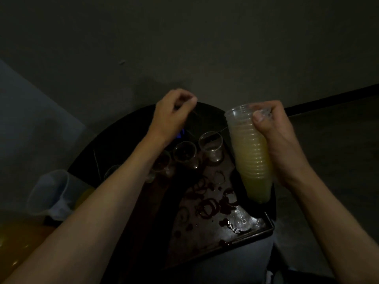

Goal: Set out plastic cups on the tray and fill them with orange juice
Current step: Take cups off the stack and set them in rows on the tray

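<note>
While the right hand (281, 136) grips a tilted stack (252, 156) of cups over the tray's (205, 238) right edge, the left hand (174, 111) hovers above the far edge, fingers curled; in the dim light I cannot tell whether it holds anything. Empty cups (211, 146) stand in a row along the far edge. A jug (51, 191) sits off the left edge.

Nothing legible shows in the dim light. The stack of cups (252, 156) bears no readable print, and the small blue glow (181, 133) on the table (207, 117) is too blurred to read.
</note>
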Tool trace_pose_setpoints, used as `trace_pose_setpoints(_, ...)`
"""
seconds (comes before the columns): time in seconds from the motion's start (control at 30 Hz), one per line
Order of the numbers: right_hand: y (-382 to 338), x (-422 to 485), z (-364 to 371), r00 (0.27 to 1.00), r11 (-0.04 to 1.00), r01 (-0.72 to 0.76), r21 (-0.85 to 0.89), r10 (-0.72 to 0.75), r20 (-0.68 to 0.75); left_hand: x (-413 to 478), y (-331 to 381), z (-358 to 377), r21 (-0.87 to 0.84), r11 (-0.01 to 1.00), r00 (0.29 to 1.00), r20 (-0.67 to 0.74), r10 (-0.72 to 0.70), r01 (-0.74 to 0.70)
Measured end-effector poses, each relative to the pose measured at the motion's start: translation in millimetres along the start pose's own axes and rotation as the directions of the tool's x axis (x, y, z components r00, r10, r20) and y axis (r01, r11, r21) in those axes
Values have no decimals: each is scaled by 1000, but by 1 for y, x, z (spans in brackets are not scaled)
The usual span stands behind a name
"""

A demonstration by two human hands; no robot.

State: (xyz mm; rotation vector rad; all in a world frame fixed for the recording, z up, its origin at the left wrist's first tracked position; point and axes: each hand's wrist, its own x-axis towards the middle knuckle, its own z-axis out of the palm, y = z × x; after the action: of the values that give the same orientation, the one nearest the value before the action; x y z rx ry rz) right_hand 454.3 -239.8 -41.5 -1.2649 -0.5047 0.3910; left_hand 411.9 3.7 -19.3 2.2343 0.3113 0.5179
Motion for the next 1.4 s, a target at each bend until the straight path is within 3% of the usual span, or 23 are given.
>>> trace_pose_setpoints(0.1, -1, 0, 17, 999, 1000, -9, -23, 10, 51, 2, 39, -37, -73, 997, 984, 179, 12, 1)
trace_pose_setpoints(0.2, 0, -2, 36, 989, 998, -37, -50, 44, 140, -7, 72, -59, 30, 999, 898, 440, 12, -28)
trace_pose_setpoints(0.4, 0, -13, 88, 960, 985, 3, -170, 44, 275, -36, 83, -89, 231, 969, 816, 575, -60, -92)
trace_pose_setpoints(0.93, 14, -32, 161, 926, 979, 76, -191, 2, 377, -92, 56, -161, 409, 912, 857, 474, -203, -10)
trace_pose_setpoints(1.4, 18, -41, 167, 916, 978, 85, -190, -2, 401, -104, 50, -175, 350, 934, 910, 365, -199, 64)
